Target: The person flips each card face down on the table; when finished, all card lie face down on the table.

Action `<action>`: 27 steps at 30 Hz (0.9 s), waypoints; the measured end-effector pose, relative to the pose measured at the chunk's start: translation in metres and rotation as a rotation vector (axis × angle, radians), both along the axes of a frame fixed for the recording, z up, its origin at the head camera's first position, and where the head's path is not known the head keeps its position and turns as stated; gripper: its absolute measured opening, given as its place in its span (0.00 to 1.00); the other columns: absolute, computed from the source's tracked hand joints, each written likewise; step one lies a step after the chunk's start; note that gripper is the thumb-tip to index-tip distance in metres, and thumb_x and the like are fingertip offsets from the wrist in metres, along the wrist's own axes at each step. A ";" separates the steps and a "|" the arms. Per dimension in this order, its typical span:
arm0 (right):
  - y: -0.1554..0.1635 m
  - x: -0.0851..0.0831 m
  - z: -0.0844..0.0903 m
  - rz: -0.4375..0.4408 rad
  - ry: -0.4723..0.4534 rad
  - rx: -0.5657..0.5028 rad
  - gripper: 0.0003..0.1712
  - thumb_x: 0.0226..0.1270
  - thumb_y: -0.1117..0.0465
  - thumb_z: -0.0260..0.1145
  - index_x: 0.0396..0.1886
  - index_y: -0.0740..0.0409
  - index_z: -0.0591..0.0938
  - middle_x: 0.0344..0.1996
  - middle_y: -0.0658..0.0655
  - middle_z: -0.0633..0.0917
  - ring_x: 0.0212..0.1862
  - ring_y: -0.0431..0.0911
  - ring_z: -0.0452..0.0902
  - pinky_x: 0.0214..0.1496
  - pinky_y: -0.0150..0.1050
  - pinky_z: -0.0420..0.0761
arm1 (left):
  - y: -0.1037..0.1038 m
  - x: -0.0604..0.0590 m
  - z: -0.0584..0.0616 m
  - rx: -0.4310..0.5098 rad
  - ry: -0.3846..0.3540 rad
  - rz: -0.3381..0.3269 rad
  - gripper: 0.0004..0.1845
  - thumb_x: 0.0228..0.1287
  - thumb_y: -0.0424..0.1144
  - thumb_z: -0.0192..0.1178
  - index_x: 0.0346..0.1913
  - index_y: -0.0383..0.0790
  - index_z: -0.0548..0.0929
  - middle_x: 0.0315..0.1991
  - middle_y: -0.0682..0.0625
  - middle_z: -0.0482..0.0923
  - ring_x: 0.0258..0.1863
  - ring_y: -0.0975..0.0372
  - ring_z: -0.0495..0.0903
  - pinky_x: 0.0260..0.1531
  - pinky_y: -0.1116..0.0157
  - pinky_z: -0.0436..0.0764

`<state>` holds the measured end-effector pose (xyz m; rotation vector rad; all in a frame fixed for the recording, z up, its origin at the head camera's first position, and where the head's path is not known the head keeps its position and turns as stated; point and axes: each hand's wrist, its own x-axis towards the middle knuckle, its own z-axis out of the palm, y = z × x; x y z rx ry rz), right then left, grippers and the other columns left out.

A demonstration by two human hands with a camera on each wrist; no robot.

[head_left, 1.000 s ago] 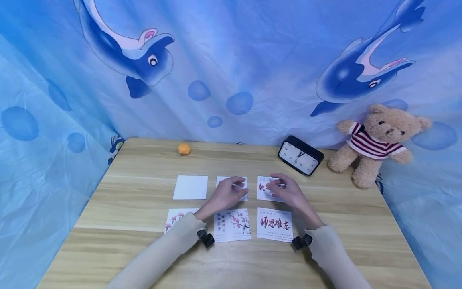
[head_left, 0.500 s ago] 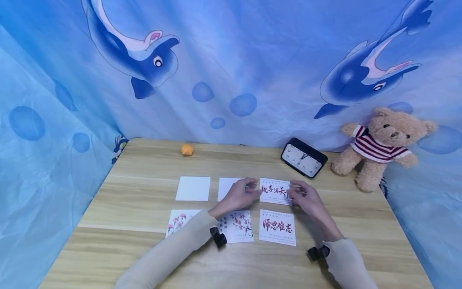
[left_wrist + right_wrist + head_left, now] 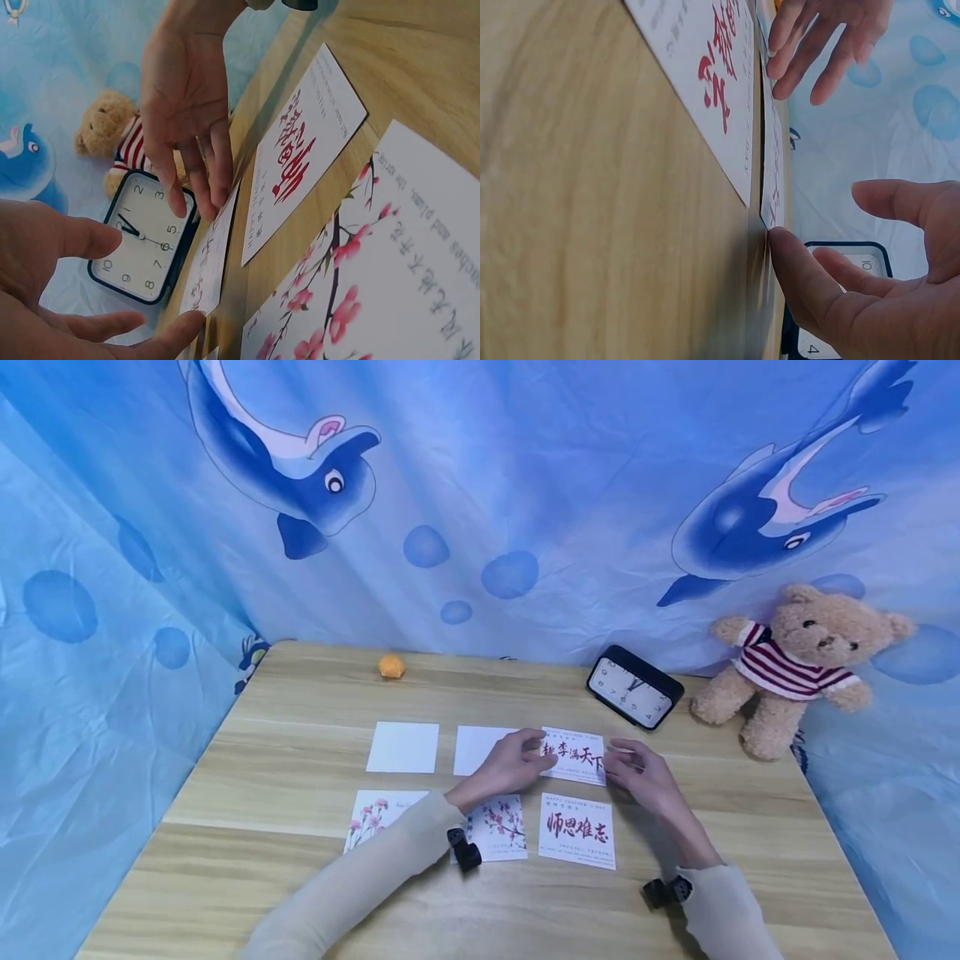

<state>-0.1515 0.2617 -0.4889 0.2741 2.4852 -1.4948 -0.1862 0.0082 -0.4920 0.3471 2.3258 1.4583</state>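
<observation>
Six cards: head view, and we count two rows of three on the table.
Left hand: at the left edge of the far red card, thumb over that edge, fingers loosely bent.
Right hand: at the right edge of the same card, fingers relaxed; we have the hands well apart, the card lying between them.
Far row: on the card's left, a white card partly behind the left hand, then the blank card.
Near row: the near red card, then the blossom card and flower card, both partly covered by the left sleeve.
Far edge: orange ball on the left; clock and bear on the right, the curtain behind.
Left wrist view: we see the left thumb clear of its fingers, one fingertip at the far red card; the right hand's fingers stretch to the opposite side.
Right wrist view: one right fingertip touches the card's corner, thumb well apart; left fingertips are at the other end. Whether the card is lifted, we cannot tell.
</observation>
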 end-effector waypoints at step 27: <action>-0.006 -0.002 -0.005 -0.189 -0.050 -0.317 0.33 0.80 0.62 0.59 0.78 0.66 0.62 0.69 0.68 0.74 0.50 0.36 0.84 0.57 0.30 0.87 | 0.005 0.006 0.000 -0.010 0.016 0.013 0.33 0.73 0.50 0.63 0.75 0.40 0.72 0.70 0.41 0.77 0.65 0.48 0.82 0.66 0.52 0.83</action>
